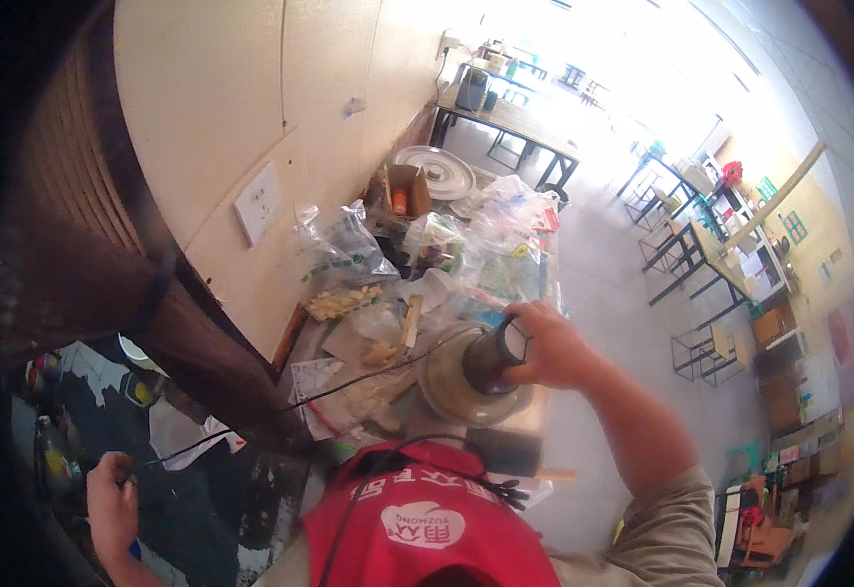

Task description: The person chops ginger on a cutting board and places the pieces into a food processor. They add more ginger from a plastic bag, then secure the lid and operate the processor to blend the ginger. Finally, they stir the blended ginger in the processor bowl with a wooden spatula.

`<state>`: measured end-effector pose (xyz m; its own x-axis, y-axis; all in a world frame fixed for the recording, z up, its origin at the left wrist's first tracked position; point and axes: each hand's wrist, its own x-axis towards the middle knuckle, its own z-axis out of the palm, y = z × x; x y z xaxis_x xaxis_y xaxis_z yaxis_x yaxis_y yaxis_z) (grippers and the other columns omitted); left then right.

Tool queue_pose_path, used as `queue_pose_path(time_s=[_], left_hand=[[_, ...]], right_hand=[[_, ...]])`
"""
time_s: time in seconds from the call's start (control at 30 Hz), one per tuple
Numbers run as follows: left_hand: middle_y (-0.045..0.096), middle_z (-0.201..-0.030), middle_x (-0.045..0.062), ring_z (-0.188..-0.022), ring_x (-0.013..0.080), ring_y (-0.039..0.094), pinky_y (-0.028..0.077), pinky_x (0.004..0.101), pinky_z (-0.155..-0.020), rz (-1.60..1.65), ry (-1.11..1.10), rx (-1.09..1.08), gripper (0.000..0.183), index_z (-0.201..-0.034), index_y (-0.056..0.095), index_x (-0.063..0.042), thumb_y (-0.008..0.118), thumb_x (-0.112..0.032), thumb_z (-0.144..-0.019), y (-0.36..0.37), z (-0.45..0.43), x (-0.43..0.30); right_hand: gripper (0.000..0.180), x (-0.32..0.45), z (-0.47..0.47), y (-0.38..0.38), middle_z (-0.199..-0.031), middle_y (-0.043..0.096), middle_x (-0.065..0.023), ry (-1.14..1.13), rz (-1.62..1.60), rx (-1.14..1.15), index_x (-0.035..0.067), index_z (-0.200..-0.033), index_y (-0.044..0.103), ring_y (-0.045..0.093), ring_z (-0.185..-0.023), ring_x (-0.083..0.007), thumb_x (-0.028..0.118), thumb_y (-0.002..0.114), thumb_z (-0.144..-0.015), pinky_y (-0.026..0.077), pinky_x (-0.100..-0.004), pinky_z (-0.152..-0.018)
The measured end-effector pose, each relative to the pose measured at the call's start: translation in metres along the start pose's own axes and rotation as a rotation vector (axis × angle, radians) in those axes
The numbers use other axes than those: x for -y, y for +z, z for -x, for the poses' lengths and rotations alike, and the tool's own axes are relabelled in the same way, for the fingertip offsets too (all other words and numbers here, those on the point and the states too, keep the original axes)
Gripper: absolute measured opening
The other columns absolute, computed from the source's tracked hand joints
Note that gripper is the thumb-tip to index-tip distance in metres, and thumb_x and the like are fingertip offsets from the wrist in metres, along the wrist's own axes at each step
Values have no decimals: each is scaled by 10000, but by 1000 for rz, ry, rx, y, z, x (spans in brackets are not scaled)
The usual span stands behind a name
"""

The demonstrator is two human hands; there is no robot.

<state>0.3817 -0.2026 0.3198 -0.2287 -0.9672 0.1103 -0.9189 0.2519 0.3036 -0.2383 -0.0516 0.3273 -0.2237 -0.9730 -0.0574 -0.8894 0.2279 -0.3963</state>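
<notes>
My right hand (555,348) grips the top of a dark cylindrical appliance body (487,367). It stands over a pale round base or lidded bowl (445,389) on the cluttered table. A thin black cord (346,381) runs left from near the appliance, past the dark wooden post. At the lower left my left hand (112,480) has its fingers closed around the cord's far end; whether a plug is there is hidden by the fingers.
Plastic bags (504,213), a bag of pale food pieces (342,302), a cardboard box (406,192) and a round metal lid (435,172) crowd the table. A wall socket (256,203) sits above. The dark wooden post (206,352) stands between my hands. Tables and stools (709,348) stand right.
</notes>
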Motion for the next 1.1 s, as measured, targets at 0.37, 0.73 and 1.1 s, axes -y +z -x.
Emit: queue_pose_path(time_s=[0.37, 0.73, 1.1], left_hand=[[568, -928, 58, -548, 118, 506, 431, 269, -485, 468, -562, 76, 184, -1074, 601, -2, 558, -22, -896, 8, 23, 29], [596, -1282, 179, -679, 144, 631, 457, 217, -533, 1367, -46, -97, 419, -1245, 566, 16, 514, -30, -832, 54, 23, -134], [596, -1380, 158, -1171, 270, 624, 452, 366, -1050, 1972, 90, 226, 485, -1303, 611, -11, 574, -83, -825, 56, -7, -191]], right_hand=[[857, -5, -25, 11, -1239, 547, -207, -15, 22, 137, 43, -1343, 498, 521, -1219, -392, 296, 893, -626, 438, -423, -1035], [817, 17, -31, 3, -1246, 586, -271, 302, 150, 239, -16, -1354, 500, 603, -1141, -418, 397, 828, -729, 491, -449, -982], [969, 54, -39, -1, -1233, 645, -274, 445, 107, 239, 78, -1535, 344, 622, -1164, -404, 394, 806, -744, 501, -441, -1001]])
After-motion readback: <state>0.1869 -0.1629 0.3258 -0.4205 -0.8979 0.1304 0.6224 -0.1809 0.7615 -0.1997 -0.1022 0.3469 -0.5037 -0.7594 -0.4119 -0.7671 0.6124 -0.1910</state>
